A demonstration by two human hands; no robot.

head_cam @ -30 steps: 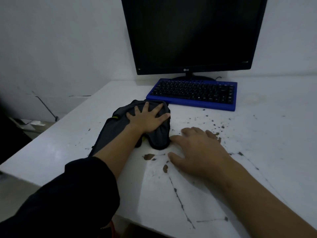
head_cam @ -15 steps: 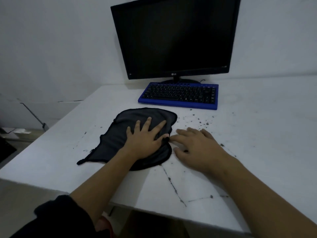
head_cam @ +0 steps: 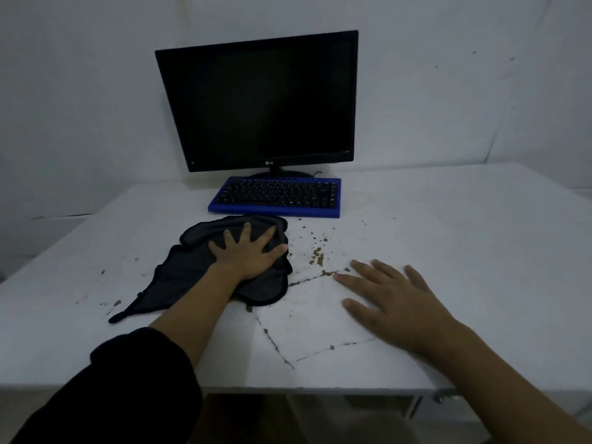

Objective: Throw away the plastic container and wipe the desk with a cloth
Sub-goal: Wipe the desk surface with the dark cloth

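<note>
The left hand (head_cam: pixel 248 254) has pushed the dark, limp cloth (head_cam: pixel 192 270) toward the blue keyboard (head_cam: pixel 275 213), fingers spread flat; the right hand (head_cam: pixel 394 302) rests splayed on the chipped white table (head_cam: pixel 448 238), seemingly touching.

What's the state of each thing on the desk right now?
cloth: spread flat, pressed under the left hand
left hand: open, fingers splayed on the cloth
right hand: open, flat on the desk
desk: brown spots unwiped
monitor: screen dark
keyboard: untouched
</note>
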